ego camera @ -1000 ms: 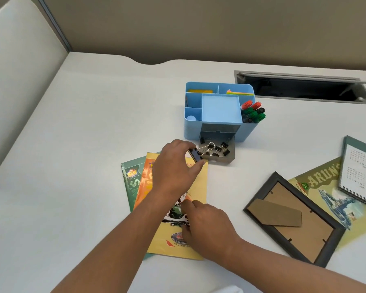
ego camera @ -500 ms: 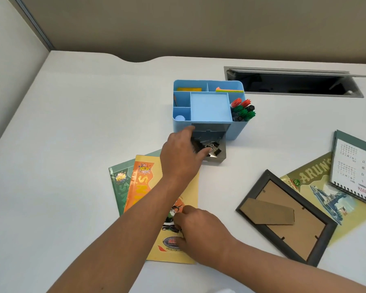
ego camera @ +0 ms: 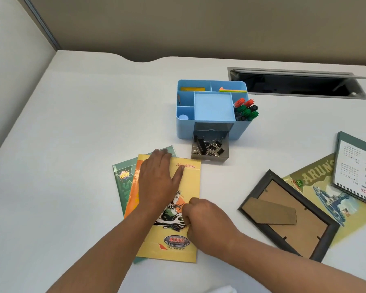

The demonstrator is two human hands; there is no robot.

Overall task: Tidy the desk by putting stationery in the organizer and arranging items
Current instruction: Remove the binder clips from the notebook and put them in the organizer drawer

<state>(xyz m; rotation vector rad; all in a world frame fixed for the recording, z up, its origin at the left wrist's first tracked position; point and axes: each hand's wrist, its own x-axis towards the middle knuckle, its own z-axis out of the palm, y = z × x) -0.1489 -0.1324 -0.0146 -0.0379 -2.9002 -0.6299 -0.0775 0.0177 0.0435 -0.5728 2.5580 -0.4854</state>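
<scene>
A blue desk organizer [ego camera: 184,130] stands mid-desk with red and green markers [ego camera: 246,109] in its right compartment. Its grey drawer [ego camera: 209,158] is pulled out and holds several black binder clips [ego camera: 207,145]. In front of it lies a yellow notebook [ego camera: 190,182] on top of an orange one [ego camera: 133,193] and a green one [ego camera: 120,178]. My left hand [ego camera: 156,180] lies flat on the yellow cover, fingers straight. My right hand [ego camera: 207,220] rests on the cover's right side with its fingers curled; nothing shows in them.
A black photo frame [ego camera: 283,214] lies face down to the right. Beyond it are a green-and-yellow book [ego camera: 317,174] and a spiral desk calendar [ego camera: 359,168] on top of it. An open cable slot [ego camera: 294,85] is cut into the desk behind the organizer.
My left hand carried a binder clip to the drawer, let it go there, then came back and settled flat on the yellow notebook. My right hand stayed on the cover.
</scene>
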